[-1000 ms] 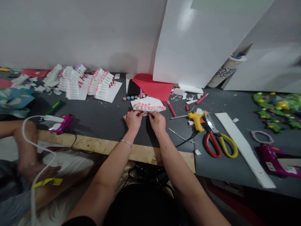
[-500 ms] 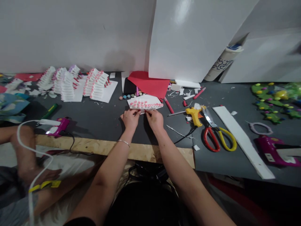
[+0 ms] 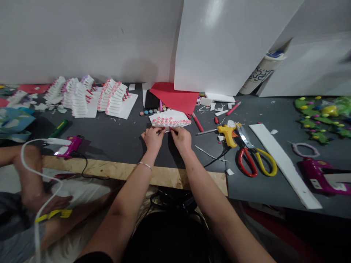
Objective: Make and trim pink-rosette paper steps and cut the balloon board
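A white paper piece [image 3: 170, 115] with rows of small pink-red round marks lies on the dark table in front of me. My left hand [image 3: 154, 138] grips its near edge, thumb and fingers pinched together. Close beside it, my right hand [image 3: 181, 139] pinches the same edge a little to the right. The fingertips nearly meet at the paper's lower middle, where dark red nails show. A red paper sheet [image 3: 178, 96] lies just behind the piece. To the right are a red marker [image 3: 197, 122] and a yellow hot glue gun [image 3: 228, 136].
Scissors [image 3: 248, 146] with red and yellow handles and a white foam strip [image 3: 285, 164] lie at right. Folded white paper pieces [image 3: 79, 98] stand at back left. A purple power strip [image 3: 71, 147] sits near the front edge, beside a seated person's arm [image 3: 30, 175].
Both hands stay pinched on the paper's near edge with barely any movement. The whole view has shifted very slightly.
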The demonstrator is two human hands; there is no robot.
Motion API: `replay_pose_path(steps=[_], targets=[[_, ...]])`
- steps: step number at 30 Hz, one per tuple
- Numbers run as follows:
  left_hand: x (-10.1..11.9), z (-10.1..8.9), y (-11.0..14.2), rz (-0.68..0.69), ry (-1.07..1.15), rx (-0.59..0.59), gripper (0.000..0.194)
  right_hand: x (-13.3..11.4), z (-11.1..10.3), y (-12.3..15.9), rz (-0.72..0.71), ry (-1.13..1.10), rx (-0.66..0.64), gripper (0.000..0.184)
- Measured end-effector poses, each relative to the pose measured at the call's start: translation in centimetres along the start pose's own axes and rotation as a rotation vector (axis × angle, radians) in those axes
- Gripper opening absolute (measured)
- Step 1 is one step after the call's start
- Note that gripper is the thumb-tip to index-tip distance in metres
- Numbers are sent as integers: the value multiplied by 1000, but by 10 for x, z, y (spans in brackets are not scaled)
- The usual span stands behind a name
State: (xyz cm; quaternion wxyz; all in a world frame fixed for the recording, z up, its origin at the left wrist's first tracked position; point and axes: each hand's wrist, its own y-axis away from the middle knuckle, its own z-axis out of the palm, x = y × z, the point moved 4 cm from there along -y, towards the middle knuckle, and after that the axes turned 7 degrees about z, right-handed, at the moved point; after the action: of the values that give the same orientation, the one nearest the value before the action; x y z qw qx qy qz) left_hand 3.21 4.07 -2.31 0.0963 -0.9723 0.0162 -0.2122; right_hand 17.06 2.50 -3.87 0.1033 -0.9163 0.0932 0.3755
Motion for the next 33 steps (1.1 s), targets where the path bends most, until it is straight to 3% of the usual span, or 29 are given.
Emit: replay_pose_path(steps=[13, 33], targets=[[2, -1, 3, 23, -2, -37, 21, -9, 2, 2, 92, 83, 33, 20], [1, 3, 4, -7, 62, -6, 19, -2, -1, 7, -68, -3, 21, 18]])
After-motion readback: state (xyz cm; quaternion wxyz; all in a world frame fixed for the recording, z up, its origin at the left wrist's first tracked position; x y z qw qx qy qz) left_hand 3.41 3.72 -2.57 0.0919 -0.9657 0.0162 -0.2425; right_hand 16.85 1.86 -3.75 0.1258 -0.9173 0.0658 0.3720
